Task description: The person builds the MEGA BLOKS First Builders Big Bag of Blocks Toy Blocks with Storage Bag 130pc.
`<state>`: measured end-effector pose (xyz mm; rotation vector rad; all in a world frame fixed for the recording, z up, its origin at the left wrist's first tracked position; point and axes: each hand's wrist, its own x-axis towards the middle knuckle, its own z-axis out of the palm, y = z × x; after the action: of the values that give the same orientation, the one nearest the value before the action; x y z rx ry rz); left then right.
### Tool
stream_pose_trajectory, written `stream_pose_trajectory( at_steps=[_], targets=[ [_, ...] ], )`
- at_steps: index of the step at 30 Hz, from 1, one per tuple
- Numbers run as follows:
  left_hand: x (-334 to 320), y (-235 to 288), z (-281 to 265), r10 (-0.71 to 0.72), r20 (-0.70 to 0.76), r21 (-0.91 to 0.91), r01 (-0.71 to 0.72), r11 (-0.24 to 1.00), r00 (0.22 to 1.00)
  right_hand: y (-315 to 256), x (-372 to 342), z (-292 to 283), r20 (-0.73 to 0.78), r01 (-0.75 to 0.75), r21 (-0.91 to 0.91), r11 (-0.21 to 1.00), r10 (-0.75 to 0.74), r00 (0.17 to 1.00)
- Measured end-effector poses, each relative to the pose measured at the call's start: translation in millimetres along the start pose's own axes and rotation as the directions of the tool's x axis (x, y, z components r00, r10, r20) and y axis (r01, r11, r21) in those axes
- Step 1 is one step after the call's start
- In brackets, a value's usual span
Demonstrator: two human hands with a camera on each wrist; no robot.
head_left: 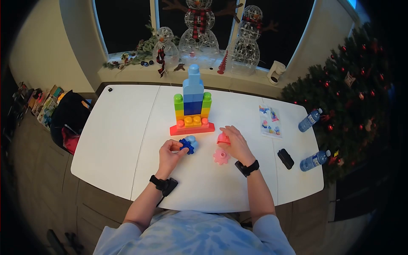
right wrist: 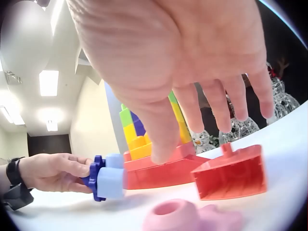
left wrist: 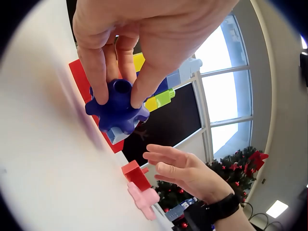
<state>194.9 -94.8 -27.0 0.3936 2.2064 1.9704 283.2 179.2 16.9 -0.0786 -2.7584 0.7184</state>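
My left hand pinches a dark blue gear-shaped piece between thumb and fingers; a light blue block is against its far side. My right hand is over a red block, which lies hollow side showing on the table; its fingers are extended and grip nothing, as the right wrist view shows. A pink flower-shaped piece lies just nearer to me than the red block. Beyond both hands stands a tower of blocks, with light blue on top and a red base.
The white table holds a printed picture sheet, a black case and two water bottles on the right. Wire snowmen stand on the window ledge behind. A decorated tree is beyond the table's right end.
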Motion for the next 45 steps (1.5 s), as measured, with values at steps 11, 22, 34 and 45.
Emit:
stream_pose_trajectory(
  at_steps=[11,22,34,45],
  targets=[
    [-23,61,68,0.367,0.219,0.342,-0.423,0.839,0.904,56,7,3,0.008,-0.055,0.066,0.996,0.055,0.998],
    [-18,37,111,0.297,0.507,0.354,-0.51,0.784,0.809,56,5,18,-0.065,-0.129,0.033,0.991,0.131,0.989],
    [2,68,59,-0.104,0.259,-0.496,0.224,0.839,0.96,-46,-1,-15,-0.595,0.257,0.238,0.937,-0.069,0.801],
    [-8,87,51,-0.019,0.23,-0.432,0.12,0.894,0.973,-61,-11,-13,-0.581,0.374,-0.029,0.927,-0.32,0.749]
  ],
)
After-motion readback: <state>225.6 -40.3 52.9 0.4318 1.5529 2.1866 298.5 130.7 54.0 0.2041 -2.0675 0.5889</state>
